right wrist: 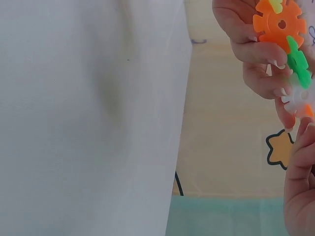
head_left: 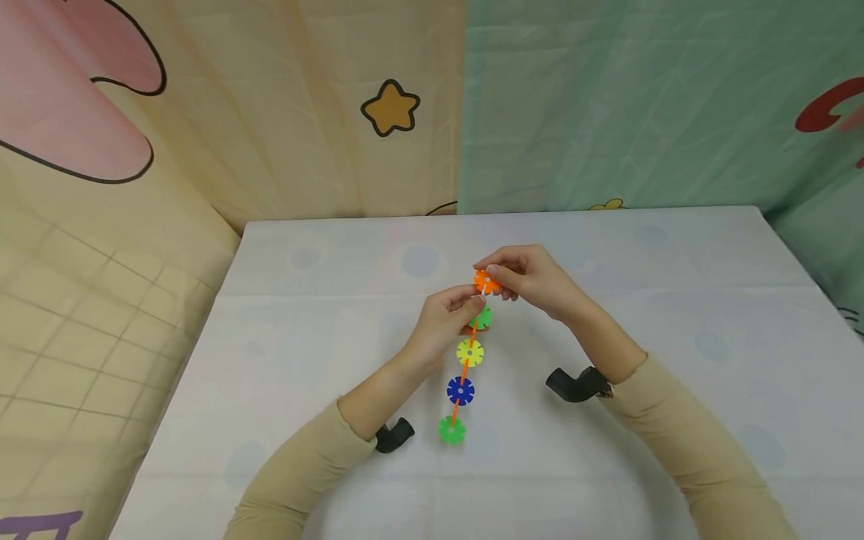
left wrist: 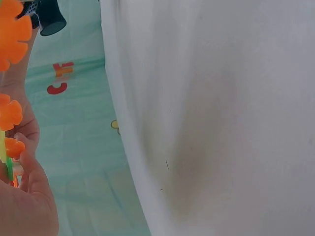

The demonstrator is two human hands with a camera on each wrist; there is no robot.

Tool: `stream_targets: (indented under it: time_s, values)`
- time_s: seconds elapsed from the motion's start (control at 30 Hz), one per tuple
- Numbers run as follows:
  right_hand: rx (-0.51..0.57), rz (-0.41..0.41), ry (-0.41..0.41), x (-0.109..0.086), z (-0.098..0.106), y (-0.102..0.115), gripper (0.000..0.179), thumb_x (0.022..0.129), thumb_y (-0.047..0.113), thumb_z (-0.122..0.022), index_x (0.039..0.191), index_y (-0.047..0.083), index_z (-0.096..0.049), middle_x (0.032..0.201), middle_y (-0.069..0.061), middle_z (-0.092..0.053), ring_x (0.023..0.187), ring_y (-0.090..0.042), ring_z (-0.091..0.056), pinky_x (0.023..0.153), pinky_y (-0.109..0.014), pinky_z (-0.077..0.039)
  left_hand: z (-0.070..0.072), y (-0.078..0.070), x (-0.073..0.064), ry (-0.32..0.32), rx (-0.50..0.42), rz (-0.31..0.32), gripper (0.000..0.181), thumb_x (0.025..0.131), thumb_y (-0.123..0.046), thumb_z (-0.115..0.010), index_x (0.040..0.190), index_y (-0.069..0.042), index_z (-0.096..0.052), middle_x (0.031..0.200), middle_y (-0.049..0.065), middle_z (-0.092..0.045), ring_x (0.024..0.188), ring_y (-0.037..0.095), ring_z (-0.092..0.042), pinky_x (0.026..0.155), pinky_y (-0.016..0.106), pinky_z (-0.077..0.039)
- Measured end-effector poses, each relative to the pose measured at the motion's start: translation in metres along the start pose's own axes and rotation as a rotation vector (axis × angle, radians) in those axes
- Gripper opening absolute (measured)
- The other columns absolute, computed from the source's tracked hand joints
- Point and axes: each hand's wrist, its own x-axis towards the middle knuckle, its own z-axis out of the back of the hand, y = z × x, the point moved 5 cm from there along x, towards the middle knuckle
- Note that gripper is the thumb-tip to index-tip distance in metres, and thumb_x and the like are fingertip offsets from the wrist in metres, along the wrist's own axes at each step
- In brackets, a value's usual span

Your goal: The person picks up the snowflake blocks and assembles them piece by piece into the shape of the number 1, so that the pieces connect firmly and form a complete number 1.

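Observation:
A chain of notched plastic snowflake discs runs between my two hands in the head view. From its lower end come a green disc [head_left: 451, 430], a blue disc [head_left: 461, 391], a yellow disc [head_left: 470, 352] and another green disc [head_left: 481, 318], with orange discs seen edge-on joining them. My left hand [head_left: 439, 322] pinches the chain near its upper end, thumb over the upper green disc. Just above, my right hand [head_left: 533, 277] holds an orange disc [head_left: 485, 282] between thumb and fingers. A whitish disc [right wrist: 297, 101] shows between both hands in the right wrist view.
A white-covered table [head_left: 304, 360] lies beneath the hands. Behind it hang a beige curtain [head_left: 324, 112] and a green curtain [head_left: 607, 112]. Black curved pieces jut from the left wrist [head_left: 394, 436] and the right wrist [head_left: 574, 385].

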Motion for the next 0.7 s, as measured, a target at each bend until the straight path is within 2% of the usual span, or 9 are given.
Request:
stream_targets:
  time_s: [0.27,0.47,0.57,0.7]
  values:
    - [0.056,-0.052,0.014,0.0,0.001,-0.011,0.027,0.096,0.008,-0.05,0.119,-0.004,-0.059,0.086,-0.012,-0.059,0.065,-0.03,-0.051,0.058,-0.021,-0.046,0.0,0.0,0.006,0.052,0.035,0.035,0.043,0.094,-0.024,-0.056,0.136,-0.014,-0.048,0.092,0.006,-0.064,0.075,0.016,-0.061,0.075,0.028,-0.052]
    - [0.062,-0.071,-0.014,0.001,0.003,-0.017,0.031,0.096,0.008,-0.051,0.125,-0.002,-0.054,0.081,-0.012,-0.058,0.065,-0.026,-0.052,0.059,-0.022,-0.047,0.002,0.003,0.01,0.063,0.047,0.05,0.043,0.096,-0.025,-0.052,0.137,-0.02,-0.04,0.093,0.012,-0.066,0.087,0.03,-0.063,0.082,0.036,-0.049]
    - [0.061,-0.071,-0.039,0.001,0.005,-0.019,0.034,0.095,0.01,-0.053,0.128,0.0,-0.051,0.079,-0.012,-0.06,0.066,-0.024,-0.054,0.062,-0.023,-0.049,0.004,0.001,0.012,0.05,0.029,0.05,0.042,0.097,-0.025,-0.052,0.137,-0.021,-0.038,0.097,0.013,-0.066,0.091,0.032,-0.063,0.085,0.038,-0.049]
    - [0.103,-0.112,-0.057,-0.002,0.008,-0.03,0.036,0.095,0.013,-0.054,0.129,0.0,-0.049,0.085,-0.013,-0.062,0.073,-0.029,-0.056,0.066,-0.025,-0.051,0.006,-0.002,0.016,0.008,0.006,0.055,0.044,0.096,-0.026,-0.052,0.137,-0.021,-0.037,0.104,0.014,-0.065,0.09,0.026,-0.064,0.088,0.04,-0.049]
